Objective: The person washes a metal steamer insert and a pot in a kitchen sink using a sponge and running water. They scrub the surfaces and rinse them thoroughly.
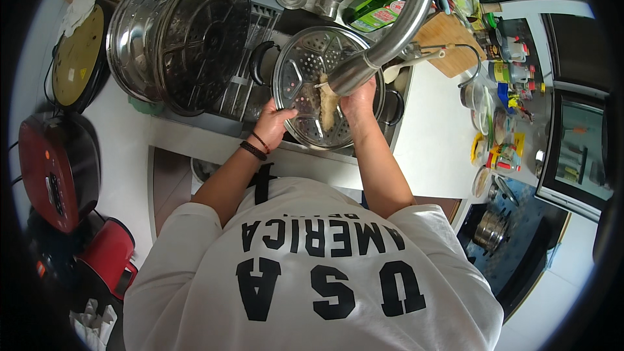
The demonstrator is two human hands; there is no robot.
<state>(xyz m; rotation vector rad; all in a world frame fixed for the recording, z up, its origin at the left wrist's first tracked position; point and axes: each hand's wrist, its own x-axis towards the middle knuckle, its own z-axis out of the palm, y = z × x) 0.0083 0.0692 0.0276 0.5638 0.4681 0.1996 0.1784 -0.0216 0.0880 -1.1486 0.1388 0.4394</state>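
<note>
My left hand [274,123] grips the near left rim of a round, perforated stainless steel steamer tray [298,74], its thumb over the edge. The tray is tilted over the sink under the faucet spout [358,70]. A tan, fibrous scrubber, perhaps a loofah [328,112], lies against the tray's inner face. Beside it is my right hand [360,100], reaching over the tray. The spout covers its fingers, so their hold on the scrubber cannot be made out. Black side handles [262,62] of a pot show at both sides of the tray.
Stacked steel steamer tiers [204,41] stand left of the sink by a metal drying rack [246,78]. A green detergent bottle [375,6] lies behind the faucet. On the right are a wooden cutting board [449,41], a pale spoon [414,65] and several condiment bottles [509,72].
</note>
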